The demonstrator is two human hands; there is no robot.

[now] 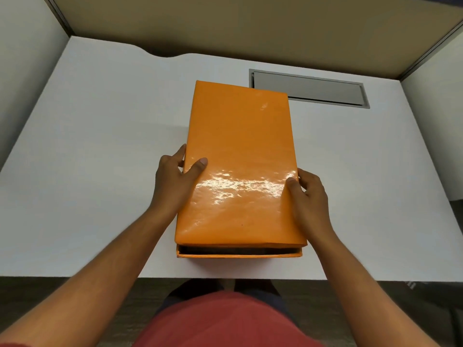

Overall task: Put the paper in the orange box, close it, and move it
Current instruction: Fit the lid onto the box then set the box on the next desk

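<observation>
- Orange and glossy, the lid (240,159) is sitting over the orange box (238,254), which is standing on the white table (87,146) close to the near edge, about midway between the left and right edges.
- The lid is not sitting square: at the near end a strip of the box's rim and dark inside is showing beneath it.
- Your left hand (172,179) is gripping the lid's left side, thumb lying on the top face and fingers curled down over the edge.
- Your right hand (309,196) is clasping the lid's right side, thumb pressing on top near the edge, fingers wrapping around the side.
- The paper is not showing; whether it is lying inside cannot be told.
- A grey metal hatch (308,88) is lying flush in the table toward the far right corner, its left end partly hidden behind the lid's far corner.
</observation>
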